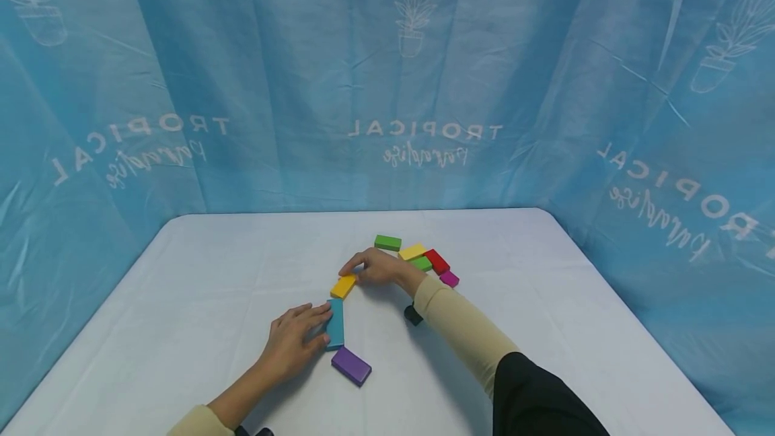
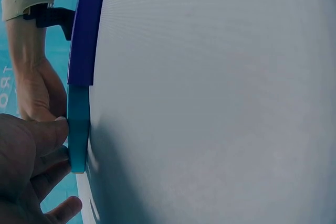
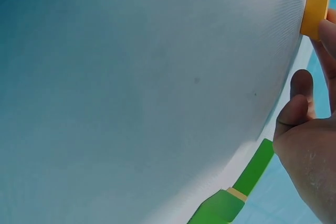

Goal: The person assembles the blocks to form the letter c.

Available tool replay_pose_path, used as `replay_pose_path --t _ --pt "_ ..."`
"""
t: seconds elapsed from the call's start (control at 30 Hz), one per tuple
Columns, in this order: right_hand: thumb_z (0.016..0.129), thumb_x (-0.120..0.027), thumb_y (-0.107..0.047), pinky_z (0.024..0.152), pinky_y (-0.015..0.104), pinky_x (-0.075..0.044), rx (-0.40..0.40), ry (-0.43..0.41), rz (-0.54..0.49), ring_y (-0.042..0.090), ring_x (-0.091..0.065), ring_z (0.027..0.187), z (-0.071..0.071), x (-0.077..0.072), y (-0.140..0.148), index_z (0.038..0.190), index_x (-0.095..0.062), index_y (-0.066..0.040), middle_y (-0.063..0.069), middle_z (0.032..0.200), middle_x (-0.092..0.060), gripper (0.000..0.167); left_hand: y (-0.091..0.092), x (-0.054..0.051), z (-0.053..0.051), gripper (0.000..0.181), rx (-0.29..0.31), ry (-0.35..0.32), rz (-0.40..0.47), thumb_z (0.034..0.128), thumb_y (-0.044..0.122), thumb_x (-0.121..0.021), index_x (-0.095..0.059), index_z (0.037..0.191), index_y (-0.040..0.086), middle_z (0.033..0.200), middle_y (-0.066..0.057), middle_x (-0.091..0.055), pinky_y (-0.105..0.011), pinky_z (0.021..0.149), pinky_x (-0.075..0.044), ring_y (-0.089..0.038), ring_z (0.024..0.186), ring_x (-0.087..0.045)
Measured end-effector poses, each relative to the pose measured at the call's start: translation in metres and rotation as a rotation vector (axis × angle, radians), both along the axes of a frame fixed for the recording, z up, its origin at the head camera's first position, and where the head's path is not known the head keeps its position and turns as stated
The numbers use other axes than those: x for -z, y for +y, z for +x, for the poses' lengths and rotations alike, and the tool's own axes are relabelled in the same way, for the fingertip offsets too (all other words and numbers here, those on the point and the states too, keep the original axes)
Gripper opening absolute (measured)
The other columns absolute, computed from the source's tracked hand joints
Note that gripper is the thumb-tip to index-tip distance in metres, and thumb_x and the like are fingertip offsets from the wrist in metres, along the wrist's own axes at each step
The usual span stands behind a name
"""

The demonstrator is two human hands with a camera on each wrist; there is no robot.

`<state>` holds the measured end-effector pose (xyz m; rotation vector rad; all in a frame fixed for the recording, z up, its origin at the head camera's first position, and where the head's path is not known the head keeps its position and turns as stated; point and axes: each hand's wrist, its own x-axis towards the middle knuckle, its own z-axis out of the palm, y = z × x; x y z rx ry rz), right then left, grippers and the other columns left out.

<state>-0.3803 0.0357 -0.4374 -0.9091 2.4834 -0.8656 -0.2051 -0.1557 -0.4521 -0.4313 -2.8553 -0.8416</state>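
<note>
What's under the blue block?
White table shows beside the blue block, and the left hand touches it. The block covers whatever is straight underneath, so that can't be seen.

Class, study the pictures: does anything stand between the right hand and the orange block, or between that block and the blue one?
Nothing visible does. The right hand holds the orange block directly, and the block's near end lies right by the blue block; whether those blocks touch is unclear.
</note>
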Motion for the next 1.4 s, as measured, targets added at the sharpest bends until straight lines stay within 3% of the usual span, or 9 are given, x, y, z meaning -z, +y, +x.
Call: replay_pose_path --t 0.67,1.4 --pt "0.091 -0.059 0.005 0.103 0.034 -0.039 -0.044 0.006 -0.027 0.009 -0.052 0.118 -0.0020 0.0030 -0.0038 0.113 -0.073 -0.020 -0.009 0.120 -0.064 0.036 0.0007 -0.0013 0.0021 0.044 0.002 0.018 -0.001 0.0832 0.016 -0.075 -0.065 0.124 0.005 0.135 -0.004 -0.057 -0.062 0.099 -0.025 -0.035 0.129 -0.041" --pt "0.091 -0.057 0.003 0.106 0.034 -0.035 -0.039 0.010 -0.017 0.010 -0.050 0.122 0.0002 0.0026 -0.0047 0.116 -0.072 -0.021 -0.009 0.123 -0.063 0.038 -0.0005 -0.0064 0.0039 0.044 0.009 0.023 -0.030 0.0841 0.017 -0.074 -0.064 0.125 0.005 0.136 -0.004 -0.056 -0.062 0.099 -0.026 -0.035 0.130 -0.040"
